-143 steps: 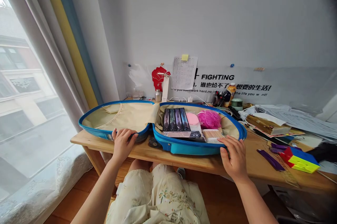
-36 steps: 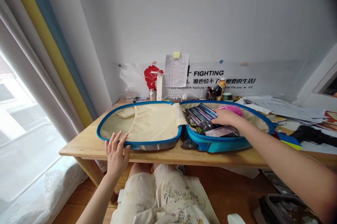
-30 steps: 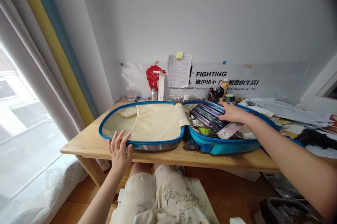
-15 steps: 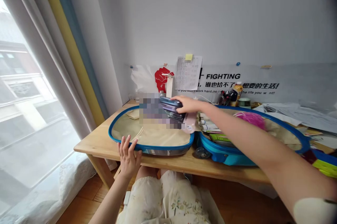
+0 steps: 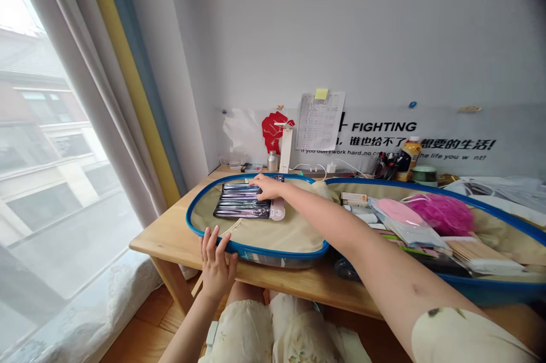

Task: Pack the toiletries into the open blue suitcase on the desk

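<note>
The right hand point(image 5: 267, 186) rests on the far edge of the dark pack point(image 5: 244, 208); whether it grips is unclear. The pack lies flat just nearside of it, inside the open blue suitcase point(image 5: 256, 250). Beyond the hand, wall lettering point(image 5: 384, 127) reads "FIGHTING". The left hand point(image 5: 216, 263), fingers spread, touches the suitcase's near rim.

Blue-rimmed suitcase point(image 5: 256, 251), beige lining point(image 5: 294, 232)

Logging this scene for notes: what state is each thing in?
Suitcase: open, both halves flat on the table.
Dark pack: lying flat in the left half.
Right hand: on the pack's far edge, grip unclear.
Left hand: open, fingers on the suitcase rim.
Pink puff: inside the right half.
</note>
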`<state>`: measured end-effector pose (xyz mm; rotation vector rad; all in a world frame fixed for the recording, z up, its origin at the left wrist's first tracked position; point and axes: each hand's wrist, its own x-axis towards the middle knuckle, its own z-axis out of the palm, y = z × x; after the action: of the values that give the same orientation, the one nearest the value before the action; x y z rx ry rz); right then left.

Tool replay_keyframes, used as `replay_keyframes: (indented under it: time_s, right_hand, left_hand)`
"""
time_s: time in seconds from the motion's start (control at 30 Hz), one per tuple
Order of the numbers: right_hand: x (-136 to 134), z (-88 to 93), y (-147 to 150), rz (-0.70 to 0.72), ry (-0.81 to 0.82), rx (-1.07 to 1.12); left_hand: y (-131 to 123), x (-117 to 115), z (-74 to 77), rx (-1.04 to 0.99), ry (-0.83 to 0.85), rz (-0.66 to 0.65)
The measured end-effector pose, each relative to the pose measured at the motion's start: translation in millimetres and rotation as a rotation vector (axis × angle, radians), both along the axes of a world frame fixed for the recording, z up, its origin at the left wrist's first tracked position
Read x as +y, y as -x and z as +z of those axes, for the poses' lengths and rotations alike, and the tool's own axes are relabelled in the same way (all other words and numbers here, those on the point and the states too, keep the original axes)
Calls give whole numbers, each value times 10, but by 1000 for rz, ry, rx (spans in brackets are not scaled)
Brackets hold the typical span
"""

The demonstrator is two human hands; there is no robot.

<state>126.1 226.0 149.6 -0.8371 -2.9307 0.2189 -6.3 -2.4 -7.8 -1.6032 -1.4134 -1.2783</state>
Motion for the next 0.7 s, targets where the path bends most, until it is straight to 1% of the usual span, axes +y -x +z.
replay_keyframes:
  time_s: [0.1, 0.17, 0.27, 0.37, 0.47, 0.57, 0.63, 0.7]
  right_hand:
    - [-20, -153, 45, -32, -30, -3]
    - [-46, -210, 52, -51, -43, -10]
    - [-97, -228, 41, -61, -58, -7]
    - [-149, -173, 29, -67, -75, 10]
    - [-148, -11, -6, -96, -95, 40]
    - [-54, 264, -192, -143, -116, 69]
    - [46, 460, -478, -186, -128, 71]
    - [145, 607, -910, -255, -137, 54]
  left_hand:
    - [-7, 0, 20, 6, -7, -11]
    - [-7, 1, 19, 9, -2, -6]
    - [-4, 1, -2, -5, 21, 15]
    - [0, 3, -30, -21, 37, 29]
    - [2, 7, -40, -24, 27, 27]
    - [3, 8, -31, -19, 8, 13]
    - [6, 8, -27, -11, -2, -2]
    - [11, 9, -31, -7, -4, -8]
